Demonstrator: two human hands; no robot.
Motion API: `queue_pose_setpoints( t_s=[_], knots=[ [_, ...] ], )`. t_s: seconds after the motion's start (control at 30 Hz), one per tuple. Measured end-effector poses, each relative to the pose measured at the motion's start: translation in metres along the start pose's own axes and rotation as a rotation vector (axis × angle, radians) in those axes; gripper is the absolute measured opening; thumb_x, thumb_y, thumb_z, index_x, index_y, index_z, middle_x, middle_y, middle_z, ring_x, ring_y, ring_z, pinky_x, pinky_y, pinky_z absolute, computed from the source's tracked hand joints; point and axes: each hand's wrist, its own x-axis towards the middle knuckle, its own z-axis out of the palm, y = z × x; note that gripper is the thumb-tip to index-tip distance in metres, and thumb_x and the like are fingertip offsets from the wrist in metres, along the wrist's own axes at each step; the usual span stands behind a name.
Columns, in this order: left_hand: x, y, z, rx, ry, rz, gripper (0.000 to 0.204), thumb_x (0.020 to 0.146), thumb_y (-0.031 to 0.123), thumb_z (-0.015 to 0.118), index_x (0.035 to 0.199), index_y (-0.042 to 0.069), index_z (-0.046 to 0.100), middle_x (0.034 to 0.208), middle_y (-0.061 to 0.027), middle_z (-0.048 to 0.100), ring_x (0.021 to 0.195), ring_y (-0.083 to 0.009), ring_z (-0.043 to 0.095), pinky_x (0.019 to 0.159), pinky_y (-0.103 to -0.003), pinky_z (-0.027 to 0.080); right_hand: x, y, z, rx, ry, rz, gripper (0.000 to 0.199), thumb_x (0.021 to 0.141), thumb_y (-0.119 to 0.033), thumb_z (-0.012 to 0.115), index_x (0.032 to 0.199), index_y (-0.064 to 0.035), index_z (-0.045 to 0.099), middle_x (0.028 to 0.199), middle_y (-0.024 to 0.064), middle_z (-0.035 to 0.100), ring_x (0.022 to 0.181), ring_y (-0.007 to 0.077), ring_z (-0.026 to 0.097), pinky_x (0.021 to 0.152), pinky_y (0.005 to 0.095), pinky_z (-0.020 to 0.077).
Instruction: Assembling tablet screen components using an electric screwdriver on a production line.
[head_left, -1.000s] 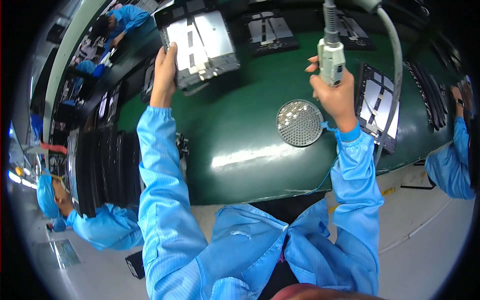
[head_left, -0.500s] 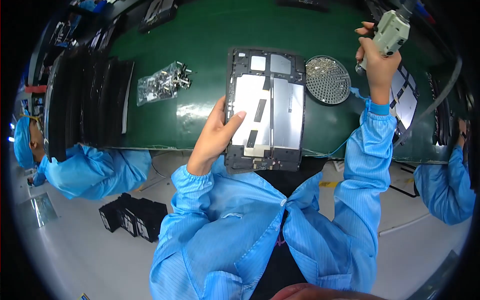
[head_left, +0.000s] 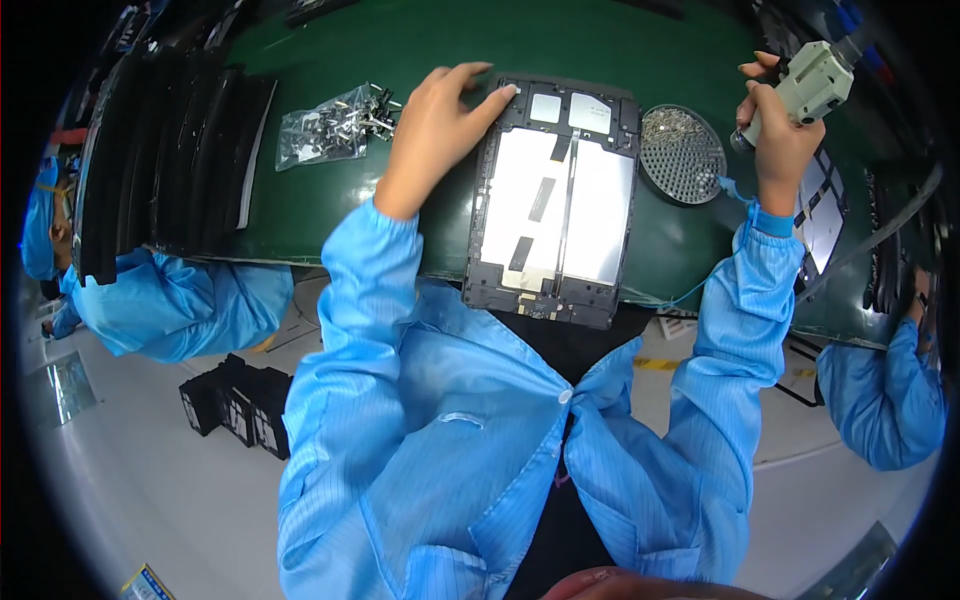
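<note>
An opened tablet (head_left: pixel 604 200), with silvery panels and black strips in a dark frame, lies at the table's front edge, its near end jutting past it. My left hand (head_left: pixel 440 125) is at its far left corner, fingers spread and thumb at the frame's edge. To the right, my right hand (head_left: pixel 785 145) is closed around a pale corded electric screwdriver (head_left: pixel 815 85), held clear of the tablet. Between them sits a round dish (head_left: pixel 685 160) with a perforated face and small metal screws at its far side.
A clear plastic bag (head_left: pixel 325 132) of small metal parts lies left of the tablet. Dark panels (head_left: pixel 180 150) stand in a row farther left. Another opened tablet (head_left: pixel 825 205) lies at the right, near a cable. Co-workers in blue sit on both sides.
My left hand has left the tablet's left side and moved up to its far left corner, fingers now spread. The right hand still holds the screwdriver, shifted slightly right in view.
</note>
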Motion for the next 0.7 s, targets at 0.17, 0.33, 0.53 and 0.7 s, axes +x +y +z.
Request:
queue_pose_setpoints(
  t_s=[0.17,0.33,0.53,0.7],
  knots=[
    [0.020,0.007,0.004,-0.047,-0.131,0.156,0.030,0.087,0.024,0.071,0.107,0.002,0.074,0.094,-0.0183,0.071,0.076,-0.0291,0.071,0.071,-0.037,0.056,0.000,0.001,-0.003,0.028,-0.009,-0.024,0.025,0.087,0.000,0.062,0.111,0.0047,0.066,0.093,0.0071,0.072,0.057,0.0104,0.060,0.049,0.0258,0.0467],
    [0.014,0.018,0.000,-0.067,-0.122,0.061,0.025,0.084,0.016,0.068,0.102,0.000,0.074,0.089,-0.0192,0.072,0.073,-0.0301,0.071,0.070,-0.039,0.057,-0.003,0.007,-0.002,-0.003,-0.034,-0.036,0.029,0.086,0.001,0.060,0.114,0.0056,0.066,0.096,0.0096,0.073,0.058,0.0113,0.059,0.052,0.0269,0.0483],
    [0.017,0.013,0.009,-0.004,-0.034,0.200,0.023,0.082,0.010,0.065,0.099,-0.004,0.069,0.085,-0.0193,0.071,0.072,-0.0349,0.070,0.069,-0.040,0.056,-0.006,0.003,0.000,-0.025,-0.045,-0.027,0.029,0.086,0.000,0.060,0.114,0.0054,0.066,0.096,0.0098,0.073,0.057,0.0113,0.059,0.052,0.0268,0.0491],
    [0.021,-0.006,0.018,0.190,0.038,0.388,0.027,0.089,0.016,0.066,0.110,-0.002,0.069,0.096,-0.0179,0.073,0.083,-0.0267,0.071,0.077,-0.035,0.056,-0.004,0.007,0.001,0.020,-0.065,-0.061,0.029,0.086,0.000,0.060,0.114,0.0047,0.066,0.096,0.0104,0.073,0.058,0.0117,0.060,0.051,0.0269,0.0493]
  ],
)
